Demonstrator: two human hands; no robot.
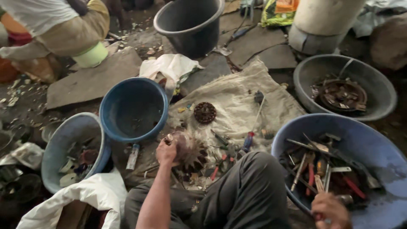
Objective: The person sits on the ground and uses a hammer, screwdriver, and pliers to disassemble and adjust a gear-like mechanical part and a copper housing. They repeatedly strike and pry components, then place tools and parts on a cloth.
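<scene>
My left hand (166,152) grips a rusty round motor part with fins (189,150), held low over a dirty cloth sack (237,106). My right hand (330,210) reaches into a blue basin (381,148) full of hand tools at the lower right, its fingers closed around a red-handled tool (318,217). A small rusty gear-like disc (205,112) lies on the sack farther away. My knee in grey trousers (250,191) sits between the two hands.
An empty blue bucket (133,108) and a grey-blue basin with scraps (72,148) stand at the left. A grey basin (377,91) holds a rusty round plate. A black bucket (190,23) stands behind. Another person (55,29) squats at the top left. Screwdrivers litter the sack.
</scene>
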